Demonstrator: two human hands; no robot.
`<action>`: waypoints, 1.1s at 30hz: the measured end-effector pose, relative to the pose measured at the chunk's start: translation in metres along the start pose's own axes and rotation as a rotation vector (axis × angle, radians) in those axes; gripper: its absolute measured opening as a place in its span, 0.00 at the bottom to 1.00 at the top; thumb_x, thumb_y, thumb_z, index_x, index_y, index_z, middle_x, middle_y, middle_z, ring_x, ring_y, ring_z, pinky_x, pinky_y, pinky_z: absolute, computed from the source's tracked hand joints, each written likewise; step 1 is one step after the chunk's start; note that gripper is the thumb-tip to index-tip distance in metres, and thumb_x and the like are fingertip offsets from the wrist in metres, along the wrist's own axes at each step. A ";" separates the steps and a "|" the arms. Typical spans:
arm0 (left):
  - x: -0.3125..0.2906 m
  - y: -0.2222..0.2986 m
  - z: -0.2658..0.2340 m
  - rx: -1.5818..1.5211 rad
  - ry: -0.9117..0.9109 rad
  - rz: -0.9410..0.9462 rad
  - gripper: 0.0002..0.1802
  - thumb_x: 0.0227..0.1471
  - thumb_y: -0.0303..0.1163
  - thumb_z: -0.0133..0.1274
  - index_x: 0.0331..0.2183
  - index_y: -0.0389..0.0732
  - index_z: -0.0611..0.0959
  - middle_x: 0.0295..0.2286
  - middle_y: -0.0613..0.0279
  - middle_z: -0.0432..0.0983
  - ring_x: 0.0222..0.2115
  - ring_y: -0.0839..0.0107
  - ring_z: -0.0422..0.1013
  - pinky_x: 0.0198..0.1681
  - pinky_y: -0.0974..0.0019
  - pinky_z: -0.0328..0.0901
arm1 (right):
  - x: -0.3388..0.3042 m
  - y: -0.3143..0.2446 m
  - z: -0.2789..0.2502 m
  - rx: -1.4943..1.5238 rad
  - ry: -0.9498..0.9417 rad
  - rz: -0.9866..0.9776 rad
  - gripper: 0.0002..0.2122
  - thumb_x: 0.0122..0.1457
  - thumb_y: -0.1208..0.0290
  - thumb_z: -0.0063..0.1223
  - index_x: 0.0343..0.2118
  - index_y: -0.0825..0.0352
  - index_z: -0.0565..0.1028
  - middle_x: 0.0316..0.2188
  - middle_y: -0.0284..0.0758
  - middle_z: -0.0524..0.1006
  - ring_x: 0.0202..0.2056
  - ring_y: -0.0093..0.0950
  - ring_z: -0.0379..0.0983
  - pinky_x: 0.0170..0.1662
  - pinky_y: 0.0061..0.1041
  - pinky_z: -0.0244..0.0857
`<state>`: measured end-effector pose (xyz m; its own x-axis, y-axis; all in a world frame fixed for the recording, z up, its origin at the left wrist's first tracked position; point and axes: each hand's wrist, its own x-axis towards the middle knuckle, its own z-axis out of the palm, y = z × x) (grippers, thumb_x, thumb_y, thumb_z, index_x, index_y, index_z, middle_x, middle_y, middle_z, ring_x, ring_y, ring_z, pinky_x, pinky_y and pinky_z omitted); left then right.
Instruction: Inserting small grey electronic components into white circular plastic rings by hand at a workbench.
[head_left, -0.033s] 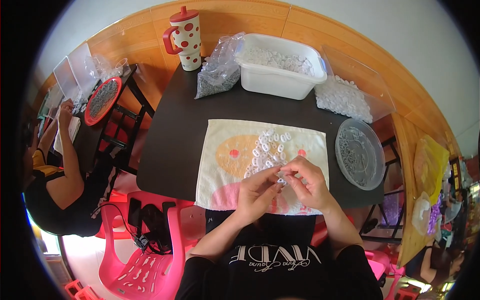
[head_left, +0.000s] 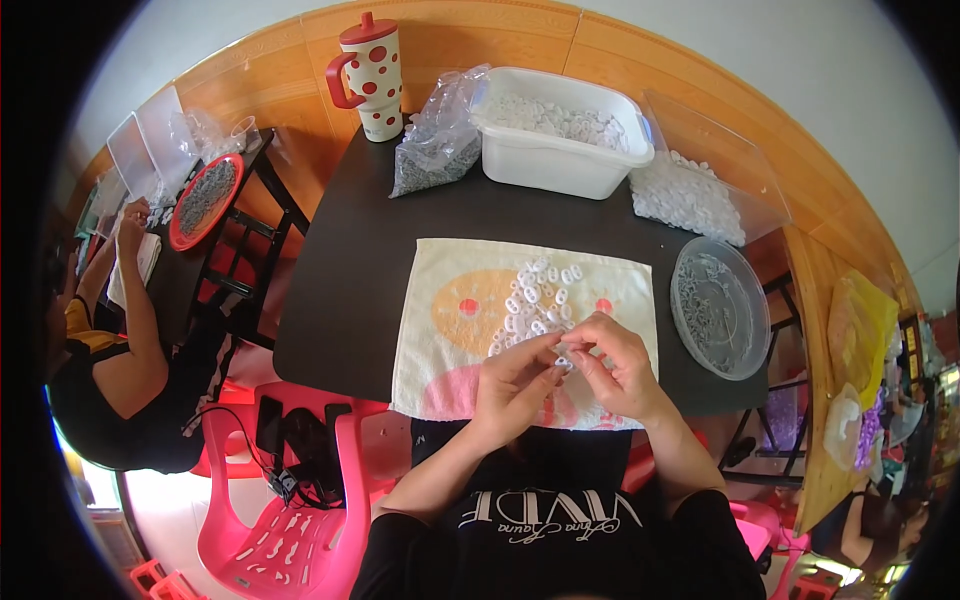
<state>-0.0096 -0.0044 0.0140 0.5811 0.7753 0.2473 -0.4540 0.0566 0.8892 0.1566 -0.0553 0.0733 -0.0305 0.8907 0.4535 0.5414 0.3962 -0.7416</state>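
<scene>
Over the near part of a pale towel (head_left: 420, 300) with a printed pattern, my two hands meet fingertip to fingertip. My left hand (head_left: 512, 388) is closed, pinching a small white plastic piece with holes (head_left: 564, 364) between thumb and fingers. Close against it, my right hand (head_left: 618, 368) has its thumb and fingers drawn together in a pinch; whatever is between them is too small to make out. Just beyond the fingertips lies a loose pile of similar white oval pieces (head_left: 532, 297), some with two holes.
Along the back of the dark table (head_left: 340, 260) stand a spotted tumbler (head_left: 378, 85), a bag of small grey parts (head_left: 435, 160), a white tub (head_left: 560, 165) and a bag of white pieces (head_left: 685, 200). A round clear tray (head_left: 735, 355) sits right. A co-worker (head_left: 130, 370) sits left, near a pink chair (head_left: 285, 545).
</scene>
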 end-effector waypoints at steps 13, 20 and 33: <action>-0.002 0.003 -0.002 0.056 -0.025 0.002 0.25 0.53 0.12 0.53 0.53 0.33 0.76 0.32 0.64 0.77 0.30 0.82 0.73 0.32 0.77 0.69 | 0.006 0.004 0.000 -0.066 -0.097 -0.156 0.13 0.50 0.89 0.52 0.38 0.68 0.75 0.30 0.38 0.77 0.30 0.39 0.72 0.36 0.32 0.66; -0.002 -0.001 -0.002 0.025 -0.016 0.004 0.24 0.54 0.13 0.54 0.54 0.34 0.76 0.33 0.64 0.77 0.29 0.80 0.73 0.32 0.77 0.69 | -0.001 0.006 0.001 -0.087 -0.050 -0.173 0.10 0.53 0.86 0.56 0.39 0.71 0.76 0.27 0.37 0.76 0.28 0.31 0.72 0.33 0.26 0.65; 0.001 -0.005 -0.003 -0.003 0.206 -0.014 0.14 0.56 0.16 0.54 0.45 0.32 0.81 0.31 0.60 0.80 0.29 0.77 0.75 0.30 0.75 0.69 | -0.036 0.009 -0.004 -0.565 -0.048 0.002 0.10 0.46 0.81 0.60 0.34 0.70 0.78 0.30 0.38 0.72 0.33 0.38 0.71 0.36 0.33 0.67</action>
<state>-0.0082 -0.0022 0.0087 0.4369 0.8867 0.1512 -0.4491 0.0693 0.8908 0.1656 -0.0847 0.0523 -0.0601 0.9057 0.4197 0.9068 0.2253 -0.3563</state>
